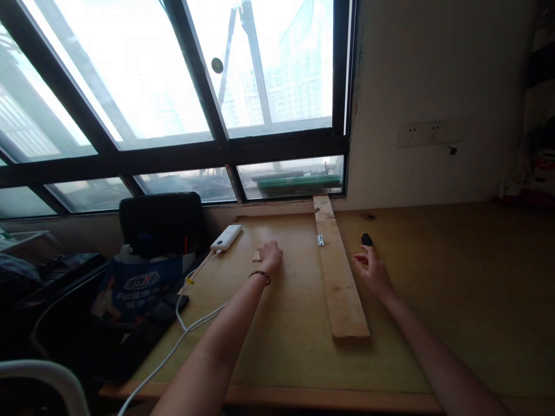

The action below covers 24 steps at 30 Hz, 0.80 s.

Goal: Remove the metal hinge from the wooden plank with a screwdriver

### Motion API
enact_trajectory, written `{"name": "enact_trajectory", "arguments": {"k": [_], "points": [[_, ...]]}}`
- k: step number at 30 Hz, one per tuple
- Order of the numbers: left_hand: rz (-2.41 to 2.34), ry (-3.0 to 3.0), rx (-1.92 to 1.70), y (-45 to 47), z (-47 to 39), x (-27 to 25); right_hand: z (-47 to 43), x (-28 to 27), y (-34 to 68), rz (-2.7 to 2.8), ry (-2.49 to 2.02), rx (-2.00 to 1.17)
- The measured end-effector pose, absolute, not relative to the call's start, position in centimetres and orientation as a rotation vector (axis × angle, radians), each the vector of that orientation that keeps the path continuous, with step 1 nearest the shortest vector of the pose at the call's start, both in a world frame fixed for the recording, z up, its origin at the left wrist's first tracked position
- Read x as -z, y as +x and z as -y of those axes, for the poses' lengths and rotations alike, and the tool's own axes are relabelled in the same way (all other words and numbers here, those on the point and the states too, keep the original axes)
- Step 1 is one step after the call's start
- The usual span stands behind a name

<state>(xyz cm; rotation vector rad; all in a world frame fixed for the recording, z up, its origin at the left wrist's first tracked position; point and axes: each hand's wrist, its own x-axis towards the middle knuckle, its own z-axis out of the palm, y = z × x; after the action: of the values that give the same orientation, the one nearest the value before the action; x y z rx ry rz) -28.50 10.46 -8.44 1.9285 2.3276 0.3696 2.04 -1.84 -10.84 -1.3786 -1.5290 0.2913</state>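
Observation:
My left hand (271, 256), with a braided bracelet at the wrist, reaches down to the tabletop with its fingers bunched together. Against its left side is a small beige packet (256, 255); what the fingertips pinch is hidden. To the right, my right hand (373, 271) has its fingers curled round a short black object with a yellow end (366, 238), perhaps a tool handle. Between the hands a long wooden board (342, 289) lies flat, running from the window wall towards me. A small metal piece with holes (320, 240) rests at the board's left edge.
A white power bank (226, 237) sits at the table's left edge, its white cable (180, 312) trailing over the side. Beyond that edge are a black chair (160, 216) and a blue bag (136, 289). Windows and a wall with sockets (420, 134) bound the wooden table (455, 289).

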Motion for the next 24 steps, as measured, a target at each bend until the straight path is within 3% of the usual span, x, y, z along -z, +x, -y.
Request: {"name": "enact_trajectory", "arguments": {"k": [8, 11, 17, 20, 24], "points": [[-2.348, 1.963, -0.373, -28.7, -9.4, 8.3, 1.7, 11.0, 2.3, 1.545, -1.41, -0.256], [-2.281, 1.971, -0.605, -27.7, -8.9, 8.5, 1.3, 11.2, 3.2, 1.555, -1.473, -0.128], [-1.472, 1.404, -1.245, -21.3, -8.8, 10.5, 0.2, 11.8, 6.0, 1.552, -1.669, 0.168], [-1.062, 0.889, -1.248, -17.9, -9.6, 11.2, -0.8, 12.2, 7.1, 1.528, -1.783, 0.217], [-0.882, 0.765, -1.126, -15.7, -10.7, 11.3, -2.4, 12.2, 8.2, 1.539, -2.031, 0.243]]}}
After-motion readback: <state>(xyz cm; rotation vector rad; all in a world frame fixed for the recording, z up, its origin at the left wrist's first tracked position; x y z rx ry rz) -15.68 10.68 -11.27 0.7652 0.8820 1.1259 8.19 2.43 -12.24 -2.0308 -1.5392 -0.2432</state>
